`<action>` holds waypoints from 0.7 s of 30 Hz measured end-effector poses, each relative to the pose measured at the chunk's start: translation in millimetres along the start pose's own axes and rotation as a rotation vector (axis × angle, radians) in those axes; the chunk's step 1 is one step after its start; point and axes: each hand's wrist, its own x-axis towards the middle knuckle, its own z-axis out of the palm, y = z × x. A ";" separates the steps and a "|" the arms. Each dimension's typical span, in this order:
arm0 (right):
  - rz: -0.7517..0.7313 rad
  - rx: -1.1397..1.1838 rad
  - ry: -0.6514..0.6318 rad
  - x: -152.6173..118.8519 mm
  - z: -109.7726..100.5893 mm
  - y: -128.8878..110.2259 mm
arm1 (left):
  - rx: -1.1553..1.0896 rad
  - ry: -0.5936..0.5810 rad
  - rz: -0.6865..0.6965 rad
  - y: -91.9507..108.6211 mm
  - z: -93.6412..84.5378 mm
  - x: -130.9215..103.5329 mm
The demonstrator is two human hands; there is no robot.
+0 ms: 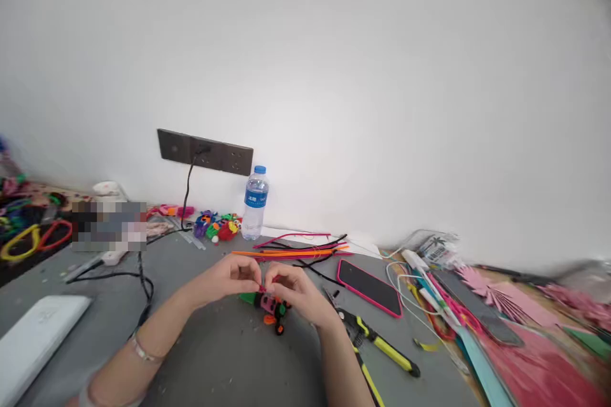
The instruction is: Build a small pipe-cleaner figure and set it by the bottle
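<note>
two hands [265, 281] pinching small pink piece [263, 289] | bare grey tabletop [214, 350] nearest them

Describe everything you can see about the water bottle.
The bottle looks like clear plastic, with a blue cap on and a blue label bearing white print around its upper body. It stands upright on the grey tabletop, near the wall, just right of the colourful little figures. No hand touches it. I can't make out how full it is.

Both forearms reach inward, left hand [238, 278] and right hand [294, 289] pinching close together.
</note>
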 end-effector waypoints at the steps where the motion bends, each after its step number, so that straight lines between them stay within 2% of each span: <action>1: 0.015 0.011 -0.013 0.4 -0.4 -1.2 | 0.005 -0.016 -0.004 0.8 0.2 0.3; 7: 0.070 0.074 -0.019 1.0 -1.1 -1.3 | 0.010 -0.028 -0.010 6.9 1.2 1.2; 9: 0.050 0.071 0.058 2.0 -1.6 1.5 | 0.010 0.017 -0.010 7.1 0.8 2.2; 11: 0.007 0.032 0.202 4.0 -2.8 5.1 | 0.063 0.105 -0.021 3.4 -0.5 4.4; 15: -0.096 -0.173 0.473 9.0 -4.9 12.1 | 0.389 0.326 -0.077 -16.0 -5.2 10.8; 18: -0.177 -0.237 0.517 11.6 -3.5 14.5 | 0.517 0.324 -0.139 -27.7 -6.8 13.8; 21: -0.259 -0.255 0.533 13.9 0.8 14.9 | 0.536 0.363 -0.069 -26.0 -3.8 14.9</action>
